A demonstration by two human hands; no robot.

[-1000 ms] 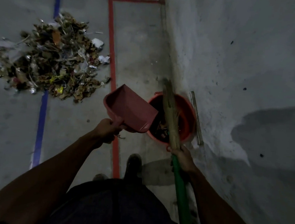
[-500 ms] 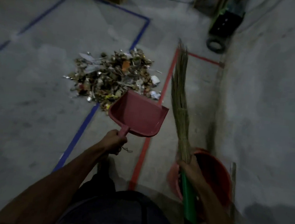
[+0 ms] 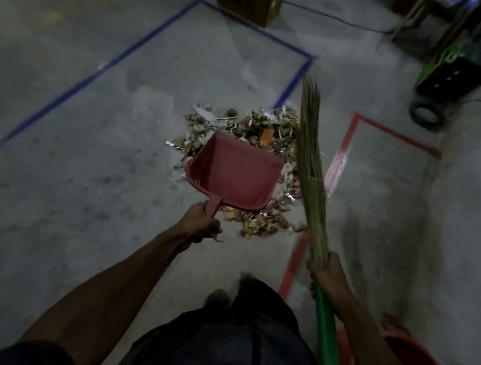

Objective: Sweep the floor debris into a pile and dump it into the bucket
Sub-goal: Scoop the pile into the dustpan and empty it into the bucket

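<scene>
The left hand (image 3: 201, 222) is gripping the handle of the dustpan (image 3: 234, 174), fingers wrapped tight, and is holding the pan in the air at the centre of the frame, right over the pile (image 3: 255, 128). The right hand (image 3: 323, 269) is clutching the broom (image 3: 311, 171) where the bristle bundle meets the green shaft, bristles pointing to the top of the frame, along the pile's right edge.

The sweeping looks done; the debris is sitting in one heap at mid-frame, straddling the blue tape line. This looks like the scooping step: the pan looks bare inside. The next move is calling for the pan's front lip to go flat on the floor at the near edge of the pile, then the broom dragging litter into it. After that, a turn to the bucket (image 3: 415, 360), which is peeking in at the lower right corner, well apart from the heap.

The pan is smooth red plastic, a shallow tray with raised side walls. The broom is a stiff bundle of thin dry sticks. The pile is looking like dry leaves, paper scraps and glinting foil bits: light, loose stuff. The floor is rough grey concrete.
</scene>
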